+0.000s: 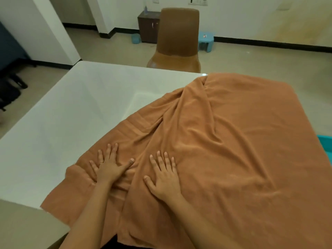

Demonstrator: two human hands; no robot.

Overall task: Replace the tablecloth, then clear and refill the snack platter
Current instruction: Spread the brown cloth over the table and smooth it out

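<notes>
**A:** Is there any writing you can read from where you stand?

**B:** None that resolves. A pale panel (198, 1) on the far wall carries small dark marks, too blurred to read, and the blue stool (206, 40) has a small sticker on top that is just as unclear.

**A:** Where is the cloth relative to your hands?

**B:** The orange-brown tablecloth (233, 141) lies directly under both of them. Your left hand (109, 168) is pressed flat on the cloth near its left edge, fingers spread, with a thin ring on one finger. Your right hand (165, 178) lies flat just beside it, also splayed. Neither grip is closed on anything; both palms are fully open and rest on the fabric. Between and ahead of your hands the cloth bunches into long folds that run away from you toward the far edge.

**A:** And the surface?

**B:** A white, glossy worktop (71, 108). The cloth covers its right part and drapes over the near and right edges; the left part is bare. The cloth's left edge runs diagonally from the far edge down to the near edge by your left forearm.

**A:** What about the room?

**B:** A brown chair (177, 42) stands at the far side of the worktop. Behind it are a dark cabinet (148, 26) with a bottle on top, and the blue stool on a beige floor. The walls are white with black skirting. A turquoise edge (326, 142) shows at the far right, beside the draped cloth.
</notes>
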